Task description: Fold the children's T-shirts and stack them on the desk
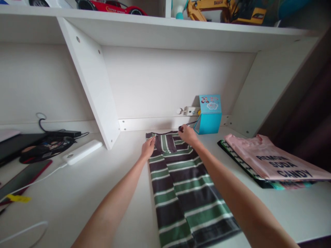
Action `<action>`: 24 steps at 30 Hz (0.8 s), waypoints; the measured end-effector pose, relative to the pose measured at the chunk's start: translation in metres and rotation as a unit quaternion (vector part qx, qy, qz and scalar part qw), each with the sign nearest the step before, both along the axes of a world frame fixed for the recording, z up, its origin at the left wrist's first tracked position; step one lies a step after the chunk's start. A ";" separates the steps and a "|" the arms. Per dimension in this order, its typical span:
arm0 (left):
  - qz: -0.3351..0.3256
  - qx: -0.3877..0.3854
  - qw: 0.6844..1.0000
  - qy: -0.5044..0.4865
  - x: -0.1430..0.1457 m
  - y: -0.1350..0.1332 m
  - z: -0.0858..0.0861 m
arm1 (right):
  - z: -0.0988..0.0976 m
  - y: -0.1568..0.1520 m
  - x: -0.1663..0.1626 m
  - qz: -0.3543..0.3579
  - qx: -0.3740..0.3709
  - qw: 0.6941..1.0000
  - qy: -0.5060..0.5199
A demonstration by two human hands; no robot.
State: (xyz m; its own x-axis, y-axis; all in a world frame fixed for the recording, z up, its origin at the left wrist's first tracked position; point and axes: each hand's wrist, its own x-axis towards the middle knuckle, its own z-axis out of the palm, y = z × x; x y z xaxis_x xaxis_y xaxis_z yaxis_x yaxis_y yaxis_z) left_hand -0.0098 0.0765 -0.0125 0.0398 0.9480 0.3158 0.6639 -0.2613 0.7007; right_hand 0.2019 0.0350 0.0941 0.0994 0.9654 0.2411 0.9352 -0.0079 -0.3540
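Far to the left of the striped shirt, a black laptop (15,143) at the desk edge, with a tangle of black cables and a dark adapter (55,136) just right of it. Nearer the shirt, a white rectangular power bank (82,151) trailing a white cable (33,181) toward a dark phone with a red edge (24,177) and a yellow tag (18,198).

At centre on the white desk top (77,193), the folded shirt of dark grey, green and white stripes (186,193), lying lengthwise with its collar end toward the back wall. Left hand (148,148) resting on the shirt's upper left corner, fingers bent and pinching the fabric edge. Right hand (188,135) at the upper right corner by the collar, fingers closed on the dark edge there.

Just behind and right of the shirt, a turquoise desk calendar with cartoon pictures (210,115), its print too small to read, and a white power strip (190,111) beside it. Further right, a stack of folded clothes topped by a pink shirt (274,160) printed "REMON SODA CANDY".

Above, on the white shelf (165,29), a red toy car (111,7) and a yellow toy excavator (227,10).
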 end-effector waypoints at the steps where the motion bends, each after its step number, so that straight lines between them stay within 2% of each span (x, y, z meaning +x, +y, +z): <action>1: 0.003 0.000 1.000 -0.016 -0.002 0.001 0.000 | -0.002 -0.004 -0.023 0.031 -0.004 0.999 -0.012; 4: 0.004 -0.004 0.999 -0.054 -0.006 0.000 0.001 | -0.015 -0.028 -0.076 0.136 -0.030 0.989 -0.043; 6: -0.001 -0.003 0.998 -0.064 -0.007 -0.002 0.001 | -0.020 -0.048 -0.087 0.204 -0.050 0.976 -0.062; 8: -0.010 0.001 0.998 -0.056 -0.007 -0.003 0.001 | -0.020 -0.069 -0.074 0.245 -0.062 0.965 -0.073; 10: -0.019 0.011 0.999 -0.045 -0.007 -0.004 0.000 | -0.018 -0.090 -0.040 0.255 -0.069 0.961 -0.080; 13: -0.036 0.028 0.999 -0.013 -0.005 -0.002 -0.001 | -0.023 -0.126 0.030 0.216 -0.088 0.969 -0.081; 15: -0.044 0.028 0.999 0.001 -0.004 -0.001 -0.002 | -0.035 -0.154 0.072 0.170 -0.106 0.978 -0.060; 17: -0.044 0.024 0.999 0.000 -0.003 0.000 -0.002 | -0.051 -0.179 0.101 0.129 -0.129 0.982 -0.043; 19: -0.041 0.024 0.999 -0.004 -0.003 0.000 -0.003 | -0.062 -0.199 0.113 0.088 -0.140 0.985 -0.055; 21: -0.041 0.026 0.999 -0.012 -0.003 0.000 -0.003 | -0.067 -0.214 0.110 0.048 -0.107 0.990 -0.084; 24: -0.040 0.033 0.998 -0.029 -0.003 0.000 -0.002 | -0.062 -0.231 0.091 0.031 0.062 0.993 -0.094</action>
